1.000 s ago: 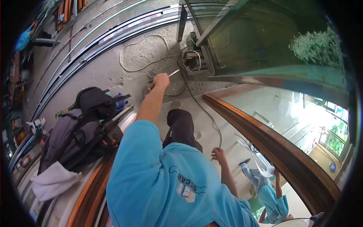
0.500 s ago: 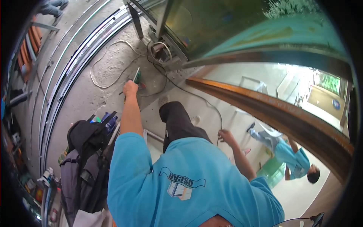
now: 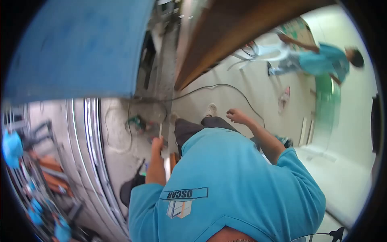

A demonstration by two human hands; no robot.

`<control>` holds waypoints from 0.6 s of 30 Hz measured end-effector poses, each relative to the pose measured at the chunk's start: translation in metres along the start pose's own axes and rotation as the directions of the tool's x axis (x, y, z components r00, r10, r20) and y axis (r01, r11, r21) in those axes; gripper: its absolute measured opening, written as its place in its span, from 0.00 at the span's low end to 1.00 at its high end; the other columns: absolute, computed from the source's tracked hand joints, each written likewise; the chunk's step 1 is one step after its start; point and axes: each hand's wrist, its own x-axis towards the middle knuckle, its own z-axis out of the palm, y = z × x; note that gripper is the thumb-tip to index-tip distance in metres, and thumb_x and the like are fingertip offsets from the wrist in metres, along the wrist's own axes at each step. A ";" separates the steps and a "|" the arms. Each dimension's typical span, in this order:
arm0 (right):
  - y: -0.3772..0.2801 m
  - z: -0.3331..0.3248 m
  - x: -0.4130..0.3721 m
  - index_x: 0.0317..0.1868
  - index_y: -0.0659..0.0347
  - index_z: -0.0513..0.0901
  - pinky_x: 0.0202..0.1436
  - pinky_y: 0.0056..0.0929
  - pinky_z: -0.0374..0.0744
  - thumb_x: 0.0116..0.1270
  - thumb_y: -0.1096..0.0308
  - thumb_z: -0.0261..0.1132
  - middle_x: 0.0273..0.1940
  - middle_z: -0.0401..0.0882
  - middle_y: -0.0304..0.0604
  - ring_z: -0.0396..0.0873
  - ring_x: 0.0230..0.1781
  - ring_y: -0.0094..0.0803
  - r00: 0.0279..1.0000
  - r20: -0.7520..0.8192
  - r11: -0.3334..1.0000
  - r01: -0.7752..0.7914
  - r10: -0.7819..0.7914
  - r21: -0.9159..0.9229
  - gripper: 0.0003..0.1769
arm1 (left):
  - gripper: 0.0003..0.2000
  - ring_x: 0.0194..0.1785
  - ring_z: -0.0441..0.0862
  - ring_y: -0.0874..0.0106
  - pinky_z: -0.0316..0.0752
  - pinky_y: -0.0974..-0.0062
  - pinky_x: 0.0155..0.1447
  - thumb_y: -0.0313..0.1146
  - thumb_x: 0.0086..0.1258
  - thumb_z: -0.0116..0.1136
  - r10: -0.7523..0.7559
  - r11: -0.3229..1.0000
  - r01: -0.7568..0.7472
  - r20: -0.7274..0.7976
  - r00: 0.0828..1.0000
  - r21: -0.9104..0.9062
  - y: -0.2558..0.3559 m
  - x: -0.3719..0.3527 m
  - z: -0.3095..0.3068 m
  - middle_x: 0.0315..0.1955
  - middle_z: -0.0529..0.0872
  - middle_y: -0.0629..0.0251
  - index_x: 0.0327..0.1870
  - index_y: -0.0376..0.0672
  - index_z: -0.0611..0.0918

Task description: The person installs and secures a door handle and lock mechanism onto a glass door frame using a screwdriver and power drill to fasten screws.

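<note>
Black cable (image 3: 219, 85) looping near our shoes (image 3: 212, 109) could trip us; our left hand (image 3: 157, 142) grips a pale strip (image 3: 161, 130), our right hand (image 3: 238, 117) hangs loosely open.

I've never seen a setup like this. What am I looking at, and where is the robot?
There is no robot: these are a person's bare hands, and all the pictures come from one camera on that person's head, looking forward and down. The left hand holds something thin and pale, too blurred to name. The right hand seems to hold nothing. On the floor lie a dark cable and a green tool. A co-worker stands at right.
</note>
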 end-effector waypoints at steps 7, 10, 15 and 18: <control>0.119 -0.003 -0.031 0.49 0.70 0.84 0.30 0.32 0.83 0.62 0.60 0.62 0.34 0.85 0.50 0.84 0.27 0.34 0.986 -0.135 0.942 -0.049 0.099 0.331 0.22 | 0.19 0.37 0.87 0.62 0.79 0.67 0.43 0.33 0.55 0.59 0.389 0.912 -0.384 -0.003 0.921 0.142 0.154 -0.036 0.020 0.33 0.88 0.50 0.45 0.33 0.86; 0.184 -0.004 -0.040 0.52 0.69 0.82 0.31 0.34 0.84 0.64 0.58 0.63 0.39 0.85 0.49 0.85 0.32 0.35 0.972 -0.053 0.887 -0.187 0.230 0.421 0.23 | 0.21 0.39 0.87 0.66 0.79 0.68 0.45 0.29 0.53 0.61 0.428 0.820 -0.470 0.197 0.882 0.325 0.262 -0.041 0.024 0.37 0.88 0.50 0.50 0.33 0.84; 0.300 0.016 -0.048 0.46 0.70 0.81 0.21 0.34 0.80 0.65 0.63 0.62 0.30 0.79 0.46 0.78 0.22 0.33 0.903 -0.108 0.531 -0.145 0.415 0.835 0.17 | 0.20 0.40 0.86 0.67 0.80 0.66 0.46 0.28 0.62 0.66 0.418 0.828 -0.525 0.407 0.813 0.198 0.428 -0.007 0.072 0.42 0.87 0.50 0.55 0.30 0.80; 0.332 0.023 -0.061 0.43 0.68 0.81 0.19 0.32 0.77 0.67 0.65 0.61 0.28 0.77 0.44 0.74 0.19 0.30 0.868 -0.061 0.376 -0.150 0.493 0.914 0.13 | 0.20 0.39 0.87 0.67 0.81 0.67 0.44 0.30 0.66 0.65 0.563 0.694 -0.643 0.313 0.765 0.324 0.514 0.011 0.110 0.41 0.87 0.53 0.57 0.31 0.78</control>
